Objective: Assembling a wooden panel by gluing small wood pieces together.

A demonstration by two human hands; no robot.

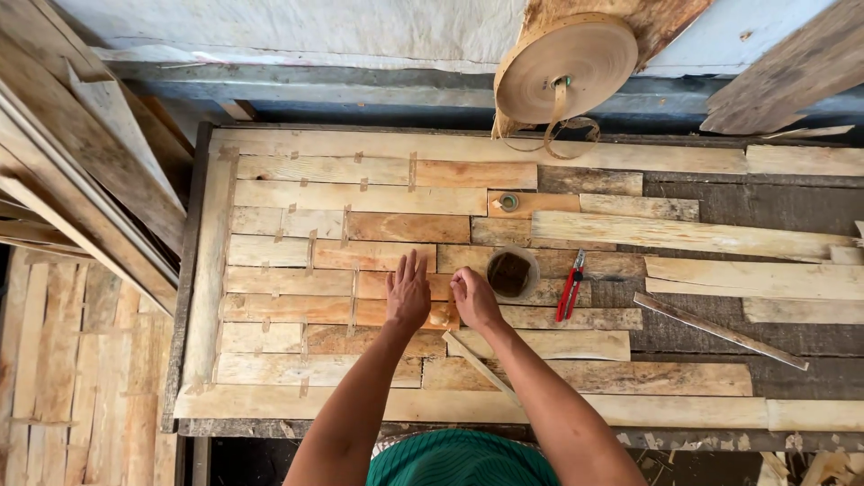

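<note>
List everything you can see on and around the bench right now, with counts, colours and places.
wood strips: many, pale and tan, laid side by side across the bench, some joined with short tape pieces
bench: one, dark grey, under the strips
tape roll: one large, light brown, hung on the wall above the bench, loose end dangling
small roll: one, tan, on the strips below the large roll
bowl: one, round, dark contents, right of the hands
cutters: one, red handles, right of the bowl
loose slat: one, brown, lying at an angle, right side
stacked boards: several, brown, leaning at left
left hand: flat on the strips
right hand: fingers curled, pressing on a strip seam
</note>
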